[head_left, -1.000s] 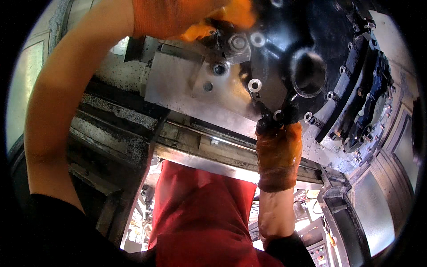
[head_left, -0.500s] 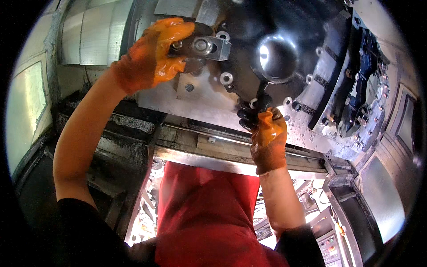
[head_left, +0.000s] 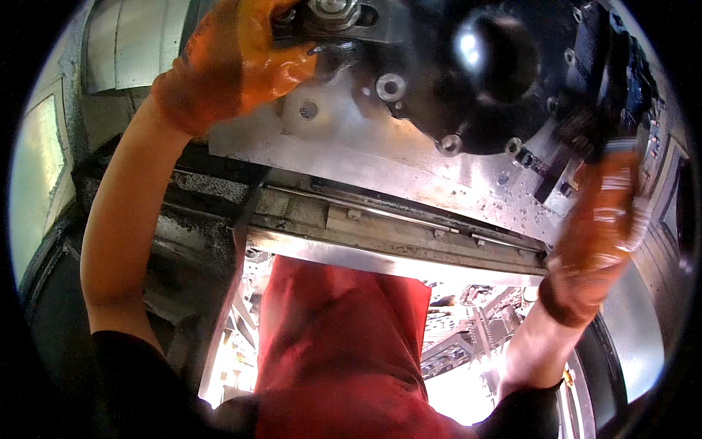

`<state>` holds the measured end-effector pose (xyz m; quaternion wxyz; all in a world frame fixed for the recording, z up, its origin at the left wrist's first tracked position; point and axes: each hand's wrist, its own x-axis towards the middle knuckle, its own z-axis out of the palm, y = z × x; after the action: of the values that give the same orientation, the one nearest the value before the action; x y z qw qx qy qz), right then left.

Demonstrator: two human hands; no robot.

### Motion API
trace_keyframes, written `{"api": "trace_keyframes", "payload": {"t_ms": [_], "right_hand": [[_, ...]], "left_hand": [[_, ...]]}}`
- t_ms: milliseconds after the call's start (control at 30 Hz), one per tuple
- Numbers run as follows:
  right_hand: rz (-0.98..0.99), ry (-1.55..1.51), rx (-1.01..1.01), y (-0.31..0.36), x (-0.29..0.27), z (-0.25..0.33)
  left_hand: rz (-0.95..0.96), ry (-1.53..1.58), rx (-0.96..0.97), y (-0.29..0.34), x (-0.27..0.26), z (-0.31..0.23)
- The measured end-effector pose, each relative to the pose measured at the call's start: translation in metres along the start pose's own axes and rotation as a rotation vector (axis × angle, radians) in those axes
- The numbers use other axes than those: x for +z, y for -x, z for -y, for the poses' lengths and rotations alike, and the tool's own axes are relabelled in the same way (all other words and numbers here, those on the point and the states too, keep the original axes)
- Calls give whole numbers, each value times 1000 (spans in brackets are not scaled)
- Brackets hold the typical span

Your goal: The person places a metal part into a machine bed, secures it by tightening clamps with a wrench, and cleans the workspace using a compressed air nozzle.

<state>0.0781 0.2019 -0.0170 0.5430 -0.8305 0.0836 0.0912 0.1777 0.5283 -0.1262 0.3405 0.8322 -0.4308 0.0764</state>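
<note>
Counted one clamp and one black casting. Found clamp at casting's left side, held in left hand's fingers. Noted right hand blurred; could not tell finger state.

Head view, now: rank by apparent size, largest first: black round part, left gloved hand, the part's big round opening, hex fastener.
1. black round part
2. left gloved hand
3. big round opening
4. hex fastener

Fastener is cut off at the top edge.
</note>
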Motion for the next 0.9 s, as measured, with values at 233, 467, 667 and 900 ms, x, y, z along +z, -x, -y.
{"api": "trace_keyframes", "payload": {"t_ms": [233, 467, 667, 900], "right_hand": [[-360, 1030, -889, -109, 50, -41], [-217, 836, -446, -112, 38, -24], [-405, 847, -560, -214, -15, 30], [-352, 679, -366, -228, -5, -21]], "left_hand": [[185, -199, -28, -12, -18, -19], [-180, -219, -140, -89, -9, -88], [25, -252, -603, -168, 62, -100], [26, -332, -568, -160, 89, -98]]}}
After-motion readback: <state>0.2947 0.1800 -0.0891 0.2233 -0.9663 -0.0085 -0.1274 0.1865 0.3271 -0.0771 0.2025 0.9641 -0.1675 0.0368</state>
